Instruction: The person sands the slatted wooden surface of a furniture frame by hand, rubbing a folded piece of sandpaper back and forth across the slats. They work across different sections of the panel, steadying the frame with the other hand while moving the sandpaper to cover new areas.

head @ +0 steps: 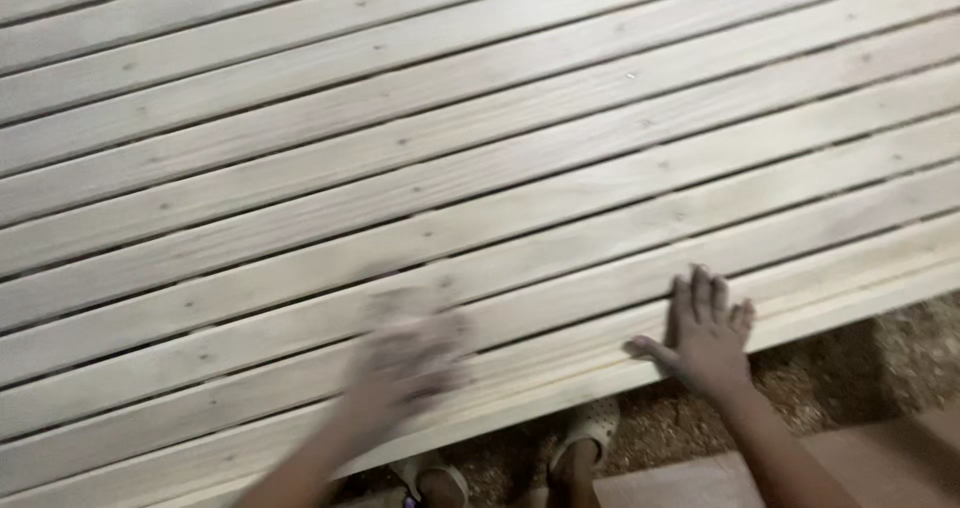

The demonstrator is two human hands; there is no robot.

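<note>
Subject: a broad surface of pale wooden slats (480, 168), laid side by side with narrow dark gaps between them, running slightly uphill from left to right across the whole view. Small knots and fastener marks dot the boards.

Right hand (708, 333): laid flat on the nearest slats at the front edge (560, 383) of the slatted surface. The fingers (700, 293) are released and spread, pointing away from the person; the thumb reaches out to the left along the edge. Nothing is grasped. In my judgement the flat palm is there to brace the body or steady the boards, since it presses down rather than closes on anything.

Left hand (405, 353): heavily blurred by motion, over the slats well to the left of the right-hand fingers and about level with them. A pale, crumpled mass shows at the hand, possibly a cloth or abrasive pad, but the blur prevents confirmation. Whether these fingers are clenched on it or loose, I cannot tell. The blur is consistent with a rubbing or sweeping stroke along the board surface.

Surroundings: below the front edge, nearer the person than both sets of fingers, lies a floor covered in sawdust or shavings (860, 368). Two feet in light perforated clogs (590, 428) stand there, between the two forearms. A smooth brownish surface (880, 448) shows at the lower right corner; its nature is not determinable.
</note>
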